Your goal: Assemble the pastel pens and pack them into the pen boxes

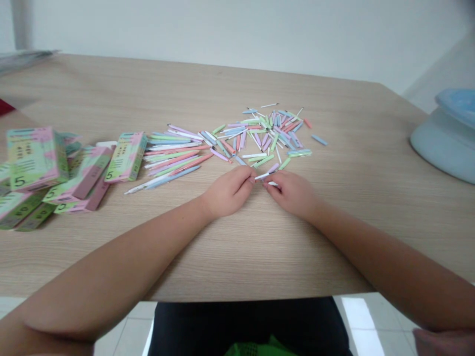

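Observation:
Close together over the table, my two hands are closed in pinches. My left hand (230, 192) grips one end of a thin white pen part (261, 176) that bridges the small gap between the fingertips. My right hand (293, 194) pinches at the other side, and a second short white piece (273, 184) shows between its fingers. The fingers hide most of both pieces. Just beyond lies a loose heap of pastel pen barrels and caps (265, 133) mixed with thin white refills. Left of it, pens (172, 155) lie side by side in a fanned row.
Small printed boxes (37, 158) marked 5 are stacked at the left, with one box (126, 157) beside the pen row. A pale blue rounded object (445, 136) stands at the right edge. The table's front edge (237, 299) runs near my lap.

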`<action>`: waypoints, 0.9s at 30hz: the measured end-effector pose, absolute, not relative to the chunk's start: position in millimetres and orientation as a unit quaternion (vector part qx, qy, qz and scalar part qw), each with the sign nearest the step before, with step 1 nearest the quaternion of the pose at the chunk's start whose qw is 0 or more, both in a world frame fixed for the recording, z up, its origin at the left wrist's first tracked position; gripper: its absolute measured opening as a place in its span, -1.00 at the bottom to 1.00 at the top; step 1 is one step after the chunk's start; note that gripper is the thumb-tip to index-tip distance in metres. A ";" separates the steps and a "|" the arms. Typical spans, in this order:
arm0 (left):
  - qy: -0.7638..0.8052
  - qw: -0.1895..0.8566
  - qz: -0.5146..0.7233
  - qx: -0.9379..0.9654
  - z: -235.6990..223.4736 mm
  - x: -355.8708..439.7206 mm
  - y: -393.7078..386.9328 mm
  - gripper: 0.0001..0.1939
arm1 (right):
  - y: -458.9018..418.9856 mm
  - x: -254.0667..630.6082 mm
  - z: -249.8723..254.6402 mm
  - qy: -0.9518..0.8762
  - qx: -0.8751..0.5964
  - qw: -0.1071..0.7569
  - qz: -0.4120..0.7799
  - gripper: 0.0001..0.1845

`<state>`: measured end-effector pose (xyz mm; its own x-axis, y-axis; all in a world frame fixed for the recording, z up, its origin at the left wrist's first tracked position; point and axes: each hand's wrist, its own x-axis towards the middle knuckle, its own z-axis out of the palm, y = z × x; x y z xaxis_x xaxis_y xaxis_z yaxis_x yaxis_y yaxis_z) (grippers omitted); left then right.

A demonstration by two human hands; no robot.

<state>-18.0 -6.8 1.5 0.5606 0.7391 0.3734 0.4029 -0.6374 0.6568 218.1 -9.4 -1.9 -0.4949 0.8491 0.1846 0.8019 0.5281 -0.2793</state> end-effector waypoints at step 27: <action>0.379 0.320 0.385 0.779 2.1 -14.9 -2.0 -0.80 | -67.3 176.6 15.2 -0.944 -0.290 0.074 0.141 -0.64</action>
